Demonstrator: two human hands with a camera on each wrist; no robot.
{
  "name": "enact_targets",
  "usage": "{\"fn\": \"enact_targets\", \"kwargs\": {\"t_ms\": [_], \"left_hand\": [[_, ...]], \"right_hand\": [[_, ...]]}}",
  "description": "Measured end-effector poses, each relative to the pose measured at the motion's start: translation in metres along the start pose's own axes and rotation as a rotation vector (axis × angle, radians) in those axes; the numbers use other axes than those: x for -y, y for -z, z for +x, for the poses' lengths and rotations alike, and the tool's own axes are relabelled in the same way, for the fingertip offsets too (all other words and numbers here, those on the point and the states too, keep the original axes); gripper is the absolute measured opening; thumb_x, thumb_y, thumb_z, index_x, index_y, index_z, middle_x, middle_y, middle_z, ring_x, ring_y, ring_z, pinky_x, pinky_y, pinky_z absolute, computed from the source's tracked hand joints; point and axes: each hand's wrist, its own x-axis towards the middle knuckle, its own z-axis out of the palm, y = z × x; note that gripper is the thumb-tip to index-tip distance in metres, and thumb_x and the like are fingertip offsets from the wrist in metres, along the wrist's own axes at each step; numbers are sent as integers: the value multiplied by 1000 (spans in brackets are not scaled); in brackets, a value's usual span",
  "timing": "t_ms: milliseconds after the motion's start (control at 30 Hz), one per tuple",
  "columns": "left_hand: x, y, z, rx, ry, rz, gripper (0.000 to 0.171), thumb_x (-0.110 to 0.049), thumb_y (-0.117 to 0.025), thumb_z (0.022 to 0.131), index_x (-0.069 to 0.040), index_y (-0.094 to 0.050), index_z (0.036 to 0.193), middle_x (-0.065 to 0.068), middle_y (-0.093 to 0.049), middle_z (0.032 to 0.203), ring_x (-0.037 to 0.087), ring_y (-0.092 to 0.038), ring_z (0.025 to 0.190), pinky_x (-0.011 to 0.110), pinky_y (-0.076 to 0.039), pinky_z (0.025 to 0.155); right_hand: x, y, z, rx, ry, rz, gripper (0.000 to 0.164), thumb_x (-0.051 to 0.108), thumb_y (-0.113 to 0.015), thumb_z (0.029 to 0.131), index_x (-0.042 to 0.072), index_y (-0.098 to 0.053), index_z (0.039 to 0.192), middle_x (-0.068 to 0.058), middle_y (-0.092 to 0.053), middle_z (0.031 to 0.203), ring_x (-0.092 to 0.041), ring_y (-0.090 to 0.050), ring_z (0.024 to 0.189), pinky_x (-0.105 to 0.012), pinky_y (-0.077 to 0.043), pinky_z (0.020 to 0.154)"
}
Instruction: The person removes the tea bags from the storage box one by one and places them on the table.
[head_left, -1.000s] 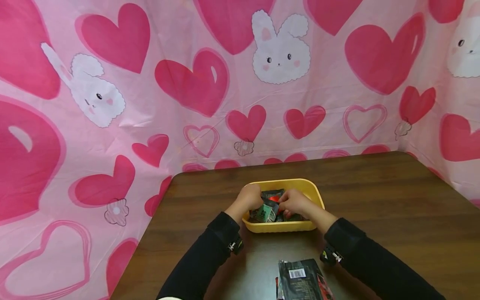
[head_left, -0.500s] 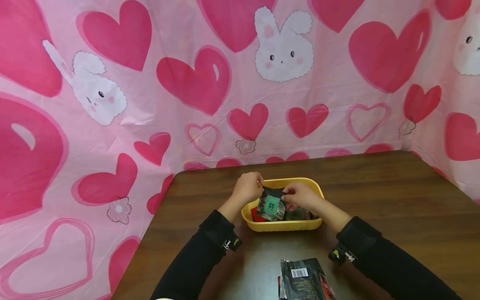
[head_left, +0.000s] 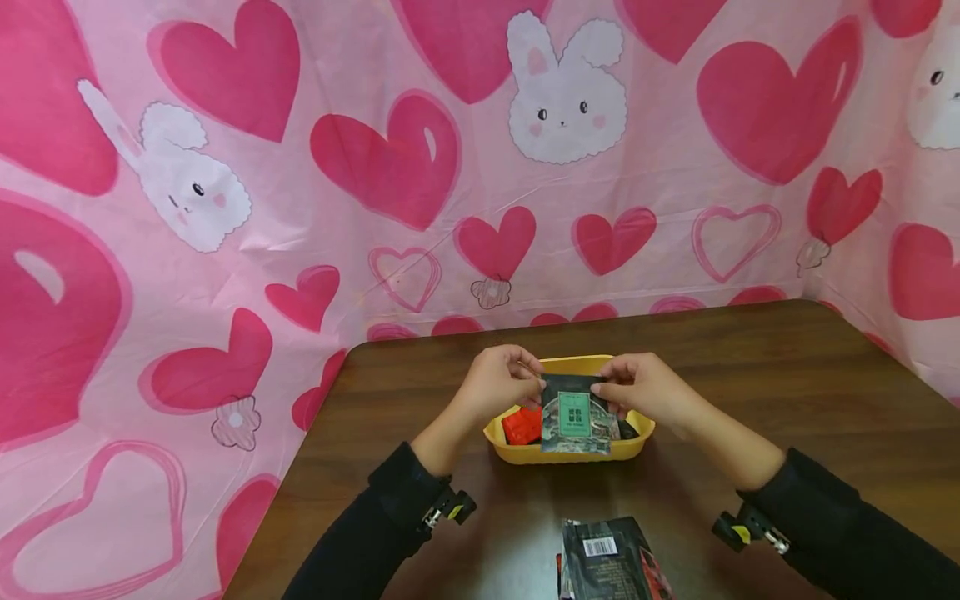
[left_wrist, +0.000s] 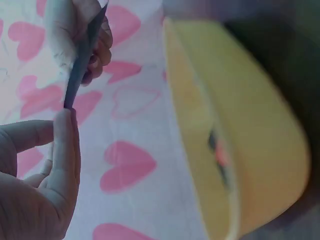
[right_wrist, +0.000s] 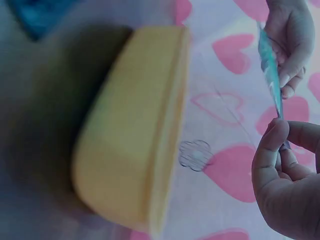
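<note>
A flat dark packet (head_left: 575, 414) with a green label hangs upright just in front of and above a yellow plastic basket (head_left: 525, 455). My left hand (head_left: 501, 383) pinches its upper left edge between thumb and fingers. On the other side, my right hand (head_left: 652, 393) pinches the upper right edge. Both wrist views show the packet nearly edge-on, with the thin dark edge (left_wrist: 82, 62) between the hands in the left one. Inside the basket lie a red packet (head_left: 522, 426) and some dark ones, partly hidden behind the raised packet.
Nearer to me on the brown wooden table (head_left: 787, 400) lies a small pile of black packets (head_left: 607, 560), the top one with a barcode. A pink cloth (head_left: 420, 50) printed with hearts and rabbits hangs behind the table.
Both hands have come up out of the basket with the green-labelled packet, moving slightly right and spreading apart. The packet now hangs flatter and squarer; the red packet shows more.
</note>
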Motion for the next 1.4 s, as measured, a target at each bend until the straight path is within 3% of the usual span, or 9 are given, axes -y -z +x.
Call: {"fn": "enact_targets", "kwargs": {"t_ms": [200, 433, 667, 867, 1133, 1400], "left_hand": [[21, -15, -22, 115, 97, -114, 22, 5, -70, 84, 7, -65, 106, 15, -70, 79, 21, -66, 59, 43, -60, 67], [51, -39, -42, 221, 201, -152, 12, 8, -67, 84, 4, -70, 95, 15, -68, 74, 19, -65, 56, 40, -60, 61], [68, -55, -54, 263, 281, -207, 12, 15, -65, 82, 6, -69, 89, 18, -68, 70, 17, -62, 53, 37, -60, 56], [79, -59, -59, 284, 317, -198, 13, 16, -65, 80, 5, -69, 87, 18, -68, 69, 16, -61, 51, 35, -59, 53], [89, -65, -64, 362, 327, -161, 18, 20, -66, 74, 5, -69, 82, 18, -69, 71, 13, -60, 50, 33, -59, 52], [92, -71, -65, 341, 321, -114, 20, 23, -68, 70, 4, -69, 77, 13, -66, 64, 13, -57, 46, 30, -57, 48]], "right_hand": [[-24, -12, -24, 107, 7, 86, 20, 8, -65, 93, -9, -62, 104, -9, -61, 73, -19, -59, 62, -33, -57, 55], [-50, -28, -44, 237, -2, 125, 11, 2, -62, 91, -8, -62, 95, -7, -59, 69, -15, -59, 55, -28, -55, 48], [-71, -40, -57, 356, -64, 221, 8, 1, -59, 90, -6, -61, 93, -6, -60, 69, -11, -58, 53, -22, -53, 47], [-79, -46, -63, 398, -74, 252, 7, 1, -60, 89, -5, -62, 91, -5, -60, 66, -7, -56, 50, -17, -49, 44], [-87, -51, -71, 424, -41, 226, 4, 0, -62, 87, -3, -61, 85, -1, -57, 62, -4, -52, 47, -13, -43, 40], [-89, -52, -72, 440, -73, 230, 4, 3, -63, 88, -1, -62, 86, -1, -57, 62, -3, -51, 46, -12, -41, 40]]}}
